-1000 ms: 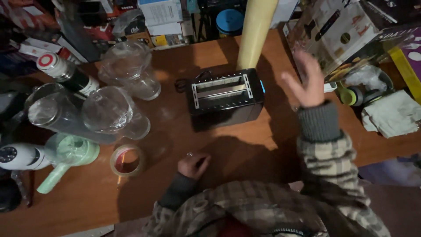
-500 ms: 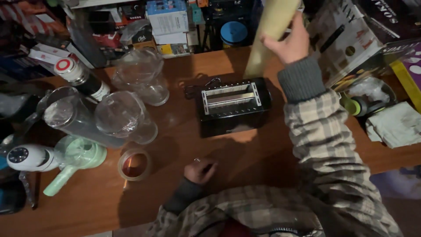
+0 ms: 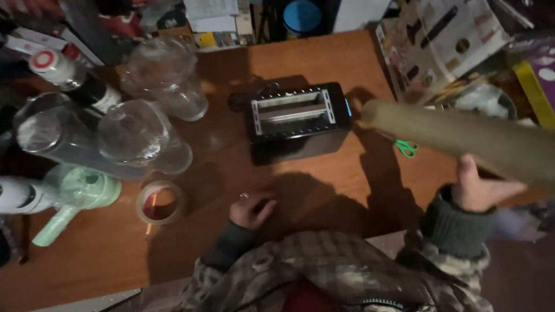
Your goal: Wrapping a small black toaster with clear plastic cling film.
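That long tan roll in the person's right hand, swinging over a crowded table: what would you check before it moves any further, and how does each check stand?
1. Grip: the right hand holds the long tan roll near one end only; firmness cannot tell.
2. Toaster: the roll's free end hangs close beside it, apart; ok.
3. Glass jars: upright on the far side of the toaster from the roll; ok.
4. Green scissors: lying on the wooden table under the roll; not ok if it comes down.
5. Left hand: resting on the table, away from the roll; ok.
6. Tape ring: flat, out of the way; ok.
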